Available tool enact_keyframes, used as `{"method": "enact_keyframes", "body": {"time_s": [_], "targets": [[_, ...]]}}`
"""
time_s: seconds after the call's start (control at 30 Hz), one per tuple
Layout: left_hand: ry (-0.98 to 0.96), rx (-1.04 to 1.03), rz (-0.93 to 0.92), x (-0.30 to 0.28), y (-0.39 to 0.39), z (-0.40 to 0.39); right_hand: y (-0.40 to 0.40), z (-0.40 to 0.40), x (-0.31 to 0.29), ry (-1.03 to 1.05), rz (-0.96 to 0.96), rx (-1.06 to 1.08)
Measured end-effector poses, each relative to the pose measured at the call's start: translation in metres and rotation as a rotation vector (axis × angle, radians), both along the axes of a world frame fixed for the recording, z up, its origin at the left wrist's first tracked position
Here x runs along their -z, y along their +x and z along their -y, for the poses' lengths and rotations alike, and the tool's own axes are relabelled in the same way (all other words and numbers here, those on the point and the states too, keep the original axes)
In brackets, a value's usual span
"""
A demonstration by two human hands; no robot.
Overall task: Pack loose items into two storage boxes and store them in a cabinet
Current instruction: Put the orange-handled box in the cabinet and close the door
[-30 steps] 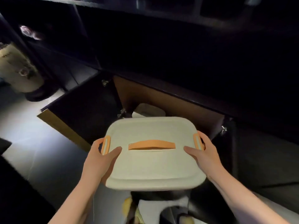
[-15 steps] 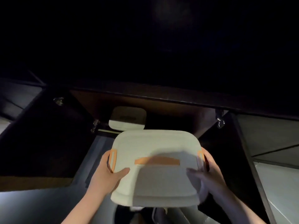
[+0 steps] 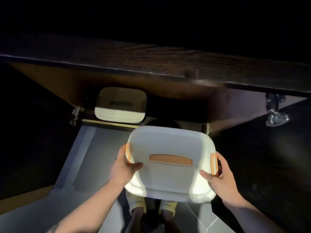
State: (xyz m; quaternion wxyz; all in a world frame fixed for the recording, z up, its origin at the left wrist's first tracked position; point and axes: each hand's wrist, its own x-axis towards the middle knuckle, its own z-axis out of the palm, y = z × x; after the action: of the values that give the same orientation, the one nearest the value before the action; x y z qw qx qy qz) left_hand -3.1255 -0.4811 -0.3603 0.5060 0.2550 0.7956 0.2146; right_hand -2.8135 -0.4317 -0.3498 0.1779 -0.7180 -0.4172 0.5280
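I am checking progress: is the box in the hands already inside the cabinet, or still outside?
Outside. Left hand and right hand hold the box in front of the cabinet opening; another box sits inside.

Grey tiled floor [image 3: 94,165] below, lit in patches. Person's legs in yellowish shorts [image 3: 136,201] visible at bottom centre. Metal hinge [image 3: 276,115] at upper right, another hinge [image 3: 74,115] at left. Surroundings dark; detail beyond not resolvable.
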Motion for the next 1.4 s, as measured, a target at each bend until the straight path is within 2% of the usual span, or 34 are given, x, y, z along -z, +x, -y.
{"method": "enact_keyframes", "body": {"time_s": [0.2, 0.33, 0.5, 0.6, 0.73, 0.9, 1.0, 1.07, 1.13, 1.17, 1.23, 1.27, 1.4], "targets": [[-0.008, 0.094, -0.022, 0.074, -0.008, -0.031, -0.014, -0.026, 0.076, 0.043, 0.065, 0.015], [0.052, 0.09, -0.056, 0.123, -0.01, -0.05, -0.023, -0.057, 0.12, -0.024, 0.019, 0.075], [0.063, 0.131, -0.138, 0.176, -0.01, -0.098, -0.024, -0.101, 0.17, -0.027, 0.066, 0.114], [0.057, 0.087, -0.076, 0.205, -0.006, -0.12, -0.025, -0.13, 0.191, -0.058, 0.062, 0.152], [0.075, 0.128, 0.005, 0.247, -0.007, -0.143, -0.022, -0.161, 0.223, -0.068, 0.073, 0.144], [0.218, 0.165, 0.059, 0.273, -0.011, -0.169, -0.019, -0.181, 0.253, -0.052, -0.001, 0.26], [0.305, 0.171, 0.025, 0.28, -0.009, -0.178, -0.024, -0.194, 0.259, 0.025, 0.065, 0.243], [0.335, 0.267, -0.151, 0.273, -0.004, -0.174, -0.034, -0.198, 0.26, 0.044, 0.181, 0.102], [0.373, 0.518, -0.422, 0.263, 0.007, -0.161, -0.043, -0.189, 0.258, 0.131, 0.468, -0.274], [0.406, 0.643, -0.478, 0.258, 0.013, -0.153, -0.049, -0.178, 0.253, 0.206, 0.567, -0.484], [0.429, 0.831, -0.49, 0.256, 0.024, -0.141, -0.059, -0.155, 0.25, 0.346, 0.554, -0.857], [0.419, 0.88, -0.5, 0.257, 0.026, -0.14, -0.064, -0.147, 0.25, 0.366, 0.538, -0.978], [0.412, 0.858, -0.533, 0.26, 0.023, -0.152, -0.071, -0.143, 0.254, 0.252, 0.685, -1.081]]}}
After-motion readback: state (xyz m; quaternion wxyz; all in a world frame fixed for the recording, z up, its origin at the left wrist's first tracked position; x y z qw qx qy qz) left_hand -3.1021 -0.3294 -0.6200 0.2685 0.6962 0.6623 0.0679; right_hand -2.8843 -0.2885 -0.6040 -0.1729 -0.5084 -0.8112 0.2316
